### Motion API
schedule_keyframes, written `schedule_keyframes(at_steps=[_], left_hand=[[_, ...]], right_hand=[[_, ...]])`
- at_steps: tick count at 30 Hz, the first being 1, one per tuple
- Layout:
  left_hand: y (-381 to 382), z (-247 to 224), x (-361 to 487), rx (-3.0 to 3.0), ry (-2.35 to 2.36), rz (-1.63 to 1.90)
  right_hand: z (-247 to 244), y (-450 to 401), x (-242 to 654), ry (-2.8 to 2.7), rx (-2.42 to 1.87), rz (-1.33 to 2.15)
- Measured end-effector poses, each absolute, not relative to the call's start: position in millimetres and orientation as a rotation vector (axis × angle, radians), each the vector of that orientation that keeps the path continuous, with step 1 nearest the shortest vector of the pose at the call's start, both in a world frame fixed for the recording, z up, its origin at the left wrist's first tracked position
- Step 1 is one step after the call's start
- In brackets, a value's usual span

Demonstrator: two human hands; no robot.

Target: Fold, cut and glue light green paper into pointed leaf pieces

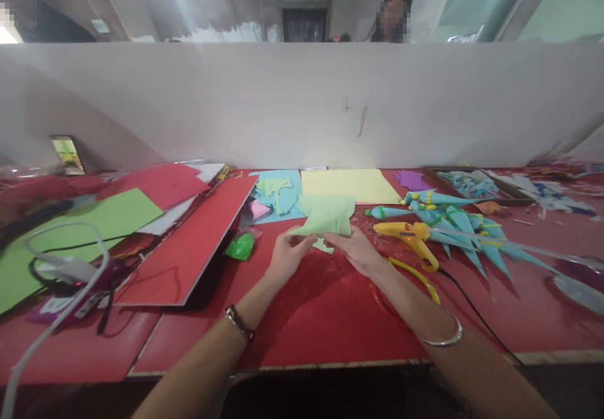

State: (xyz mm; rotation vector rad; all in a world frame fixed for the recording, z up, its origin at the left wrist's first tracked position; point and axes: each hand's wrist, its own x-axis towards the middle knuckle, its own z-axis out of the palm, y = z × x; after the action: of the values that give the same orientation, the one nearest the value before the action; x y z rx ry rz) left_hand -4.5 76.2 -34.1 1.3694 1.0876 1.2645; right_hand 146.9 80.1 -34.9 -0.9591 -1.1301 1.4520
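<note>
Between both hands, above the red table, is a light green paper piece (pixel 328 216) with a curved, bent shape. My left hand (pixel 289 254) pinches its lower left edge, thumb on the near side. My right hand (pixel 355 249) grips the lower right edge in the same way. A small pale green scrap (pixel 323 245) shows just below the thumbs; I cannot tell whether it is joined to the paper. Right of my right hand lies a yellow glue gun (pixel 413 241). Yellow-handled scissors (pixel 419 277) are partly hidden under my right forearm.
Blue paper cones (pixel 465 224) lie at the right, near a tray (pixel 509 195) of scraps. Yellow paper (pixel 349 183) and blue paper (pixel 287 186) lie behind my hands. A red board (pixel 193 243), a green bag (pixel 240 246) and a power strip (pixel 70 299) are leftward. A white partition (pixel 236 104) stands behind.
</note>
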Motion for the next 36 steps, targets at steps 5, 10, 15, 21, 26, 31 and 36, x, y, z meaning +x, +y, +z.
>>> schedule_keyframes(at_steps=[5,10,15,21,26,31,36], left_hand=[[76.7,-35.6,-5.8,1.358,1.206,1.325],[77.3,-37.1,-5.5,1.314,1.138,1.427],[79.5,-35.0,-6.4,1.225,1.079,1.519],[80.2,-30.5,-8.4,1.135,1.043,1.587],[81.0,-29.9,-9.8,1.087,1.019,1.593],[81.8,-30.2,-10.7,1.084,1.010,1.592],[80.9,-30.7,-10.9,1.038,0.979,1.597]], right_hand=[[-35.9,81.7,148.0,-1.239,-1.026,1.372],[-35.2,80.8,147.8,-1.290,-1.053,1.342],[-32.7,79.5,147.6,-1.287,-1.013,1.384],[-31.0,79.0,146.8,-1.315,-0.963,1.396],[-31.5,78.2,146.6,-1.318,-0.975,1.394],[-30.5,78.2,147.5,-1.319,-0.991,1.416],[-32.6,80.0,148.1,-1.326,-0.990,1.405]])
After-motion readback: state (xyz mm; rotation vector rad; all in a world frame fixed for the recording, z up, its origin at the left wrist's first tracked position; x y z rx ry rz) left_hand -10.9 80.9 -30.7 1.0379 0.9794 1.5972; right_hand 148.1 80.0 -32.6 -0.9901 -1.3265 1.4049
